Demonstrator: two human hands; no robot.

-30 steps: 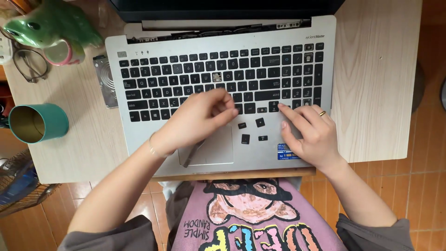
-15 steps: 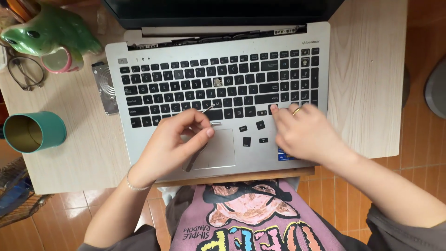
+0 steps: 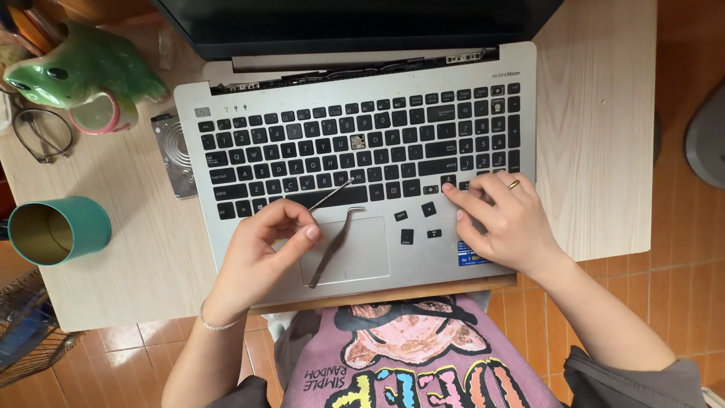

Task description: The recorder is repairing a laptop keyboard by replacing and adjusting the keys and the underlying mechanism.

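Head view: a thin metal probe [image 3: 332,193] is pinched near its rear end by the left hand [image 3: 260,253], its tip at the keyboard's [image 3: 362,147] bottom row. It is judged light, stiff and slippery. The right hand [image 3: 506,223] rests loosely open beside 4 loose keycaps [image 3: 408,236]; 1 pair of tweezers [image 3: 332,245] lies across the touchpad [image 3: 362,253].

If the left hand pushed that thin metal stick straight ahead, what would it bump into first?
Probably a black letter key. The left hand holds a thin metal pick pointing up and right at the laptop keyboard. Its tip sits at the bottom letter row, though its height above the keys is unclear.
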